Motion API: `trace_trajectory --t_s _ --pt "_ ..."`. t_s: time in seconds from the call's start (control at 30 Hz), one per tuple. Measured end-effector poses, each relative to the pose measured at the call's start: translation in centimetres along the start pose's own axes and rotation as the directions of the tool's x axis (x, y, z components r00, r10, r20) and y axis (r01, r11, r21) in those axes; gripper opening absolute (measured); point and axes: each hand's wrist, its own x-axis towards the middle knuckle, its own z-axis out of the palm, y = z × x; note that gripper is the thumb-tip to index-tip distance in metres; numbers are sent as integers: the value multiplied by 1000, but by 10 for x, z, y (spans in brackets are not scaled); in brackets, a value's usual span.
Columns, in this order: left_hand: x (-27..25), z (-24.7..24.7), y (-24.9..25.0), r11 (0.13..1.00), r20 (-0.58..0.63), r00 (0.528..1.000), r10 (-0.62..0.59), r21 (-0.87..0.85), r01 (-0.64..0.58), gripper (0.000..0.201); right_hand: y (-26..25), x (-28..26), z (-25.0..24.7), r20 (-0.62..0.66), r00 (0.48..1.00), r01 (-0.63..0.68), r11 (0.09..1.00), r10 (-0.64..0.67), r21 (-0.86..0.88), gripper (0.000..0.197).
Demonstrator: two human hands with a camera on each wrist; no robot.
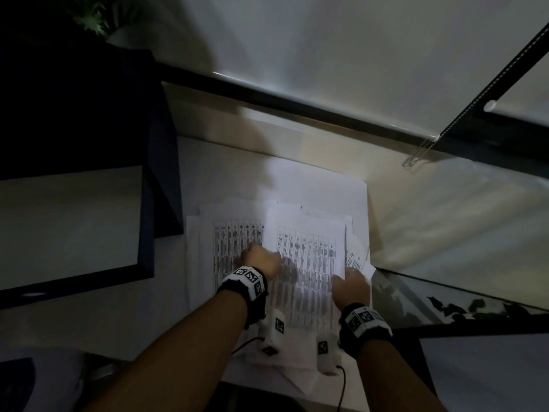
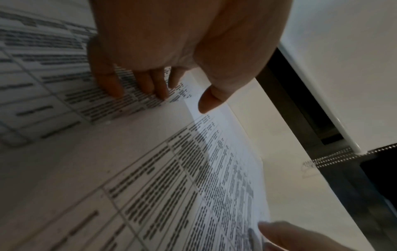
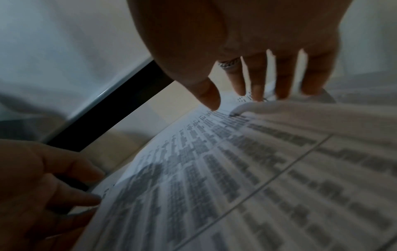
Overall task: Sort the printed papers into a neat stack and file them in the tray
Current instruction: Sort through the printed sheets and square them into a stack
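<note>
Several printed papers [image 1: 309,254] with tables lie fanned in a loose pile on a white desk [image 1: 208,173]. My left hand [image 1: 261,260] rests on the pile's left part. Its fingertips [image 2: 111,90] press on a lower sheet [image 2: 53,81], and the thumb hangs over the top sheet [image 2: 171,178]. My right hand [image 1: 353,281] grips the pile's right edge, thumb [image 3: 208,98] on the top sheet [image 3: 236,161] and fingers behind the curled edges. A dark tray-like box [image 1: 147,218] stands to the left of the papers.
A black window frame [image 1: 297,105] and a white roller blind with a bead chain [image 1: 421,153] run behind the desk. A plant [image 1: 95,19] stands at the far left. A glass panel [image 1: 445,307] lies to the right. Thin cables trail near the desk's front edge.
</note>
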Motion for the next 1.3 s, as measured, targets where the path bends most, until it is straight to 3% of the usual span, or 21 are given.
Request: trace_trajectory --t_s 0.17,0.27,0.4,0.47,0.53,0.63,0.73,0.8,0.9,0.97,1.03,1.13,1.2,1.3 --pt "-7 14 11 992 86 996 -4 -129 15 74 -1 -10 6 12 998 -59 998 59 -25 56" --pt "-6 23 10 980 141 988 58 -196 -30 64 5 -11 -1 13 999 -35 996 34 83 55" --pt "-7 23 3 983 -24 995 101 -150 -104 47 14 -6 -5 6 999 -46 989 46 144 60" --pt "-11 22 3 975 9 992 129 -183 -125 50 13 -6 -2 20 1000 -21 988 18 156 51" --pt "-12 20 -1 972 45 988 148 -191 -137 40 11 -8 4 35 999 -5 981 -2 192 54" --pt "-11 7 -16 954 -84 984 158 -243 -174 22 3 -10 6 83 996 -6 973 -14 232 52" --pt "-6 -17 -37 947 -194 974 113 -276 -165 23 -6 -13 8 92 994 41 984 -57 171 47" --pt "2 -36 -54 957 -225 974 34 -273 -96 25 -14 -17 13 105 988 98 989 -109 112 41" --pt "21 -55 -83 983 -315 947 -71 -181 13 36 -31 -25 20 142 976 146 980 -164 133 39" --pt "46 -51 -112 977 -337 936 -101 -211 30 44 -38 -29 25 136 974 159 974 -182 165 36" --pt "31 -61 -109 958 -316 945 -87 -287 -7 48 -42 -30 33 135 973 155 961 -189 230 37" --pt "13 -68 -101 921 -228 974 -10 -380 -80 28 -46 -33 38 179 975 57 923 -134 380 62" --pt "15 -66 -104 920 -200 979 45 -373 -118 28 -50 -40 34 233 966 -6 886 -115 464 53" --pt "15 -61 -106 916 -313 943 115 -333 -223 25 -55 -45 34 133 980 86 918 -148 386 43"
